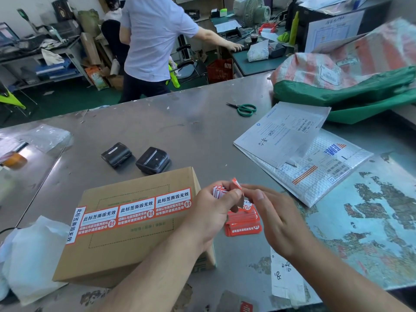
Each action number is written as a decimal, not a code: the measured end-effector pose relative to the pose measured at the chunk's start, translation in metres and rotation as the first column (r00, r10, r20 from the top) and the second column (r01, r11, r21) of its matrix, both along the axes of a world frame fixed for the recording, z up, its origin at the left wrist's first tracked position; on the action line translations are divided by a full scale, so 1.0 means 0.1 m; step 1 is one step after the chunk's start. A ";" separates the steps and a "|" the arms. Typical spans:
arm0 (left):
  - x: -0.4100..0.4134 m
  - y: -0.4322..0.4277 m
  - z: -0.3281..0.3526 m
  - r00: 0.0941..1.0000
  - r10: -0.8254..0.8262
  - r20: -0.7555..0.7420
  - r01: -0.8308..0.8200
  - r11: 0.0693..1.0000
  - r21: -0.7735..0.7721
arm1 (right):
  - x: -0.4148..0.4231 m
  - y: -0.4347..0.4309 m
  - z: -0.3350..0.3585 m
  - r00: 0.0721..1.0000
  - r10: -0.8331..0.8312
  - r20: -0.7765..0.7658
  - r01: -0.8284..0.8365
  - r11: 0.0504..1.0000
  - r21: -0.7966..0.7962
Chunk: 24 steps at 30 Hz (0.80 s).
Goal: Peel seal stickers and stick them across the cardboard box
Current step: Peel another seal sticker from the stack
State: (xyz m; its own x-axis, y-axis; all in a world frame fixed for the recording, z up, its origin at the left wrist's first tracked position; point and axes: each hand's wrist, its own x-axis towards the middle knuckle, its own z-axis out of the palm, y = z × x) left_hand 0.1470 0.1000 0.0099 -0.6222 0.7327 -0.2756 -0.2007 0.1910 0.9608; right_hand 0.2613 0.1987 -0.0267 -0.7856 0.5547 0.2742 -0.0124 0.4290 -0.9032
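Observation:
A brown cardboard box (126,248) lies on the metal table at lower left. Three orange-and-white seal stickers (137,211) run in a row across its top, and another sticker (75,225) sits along its left edge. Just right of the box, my left hand (213,208) grips a small bundle of sticker sheets (219,191). My right hand (272,212) pinches the corner of one orange sticker (236,184) at the top of that bundle. A stack of orange stickers (244,224) lies on the table under my hands.
Two black label printers (135,157) sit behind the box. Green-handled scissors (244,108), a bubble mailer with papers (299,152) and a green and striped sack (344,79) lie to the right. White plastic bags (33,255) are at left. A person (155,41) stands beyond the table.

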 end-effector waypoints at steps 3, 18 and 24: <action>0.00 0.00 -0.01 0.998 -0.027 0.052 0.031 0.997 -0.068 | 0.01 0.00 -0.02 1.000 -0.002 -0.004 0.002 1.000 -0.010; -0.06 0.03 0.06 0.861 0.014 0.508 0.069 0.987 -0.144 | 0.04 0.03 -0.10 0.997 0.015 -0.073 -0.009 0.996 0.086; 0.02 0.04 0.04 0.937 0.027 0.349 0.009 0.995 -0.100 | 0.04 0.04 -0.09 0.995 0.071 -0.074 -0.083 0.982 -0.172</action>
State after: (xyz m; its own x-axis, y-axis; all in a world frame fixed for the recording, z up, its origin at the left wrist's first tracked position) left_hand 0.1489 0.1035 0.0140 -0.4799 0.6858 -0.5472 -0.5230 0.2772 0.8060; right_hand 0.2653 0.2027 -0.0353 -0.8110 0.5370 0.2323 -0.1028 0.2601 -0.9601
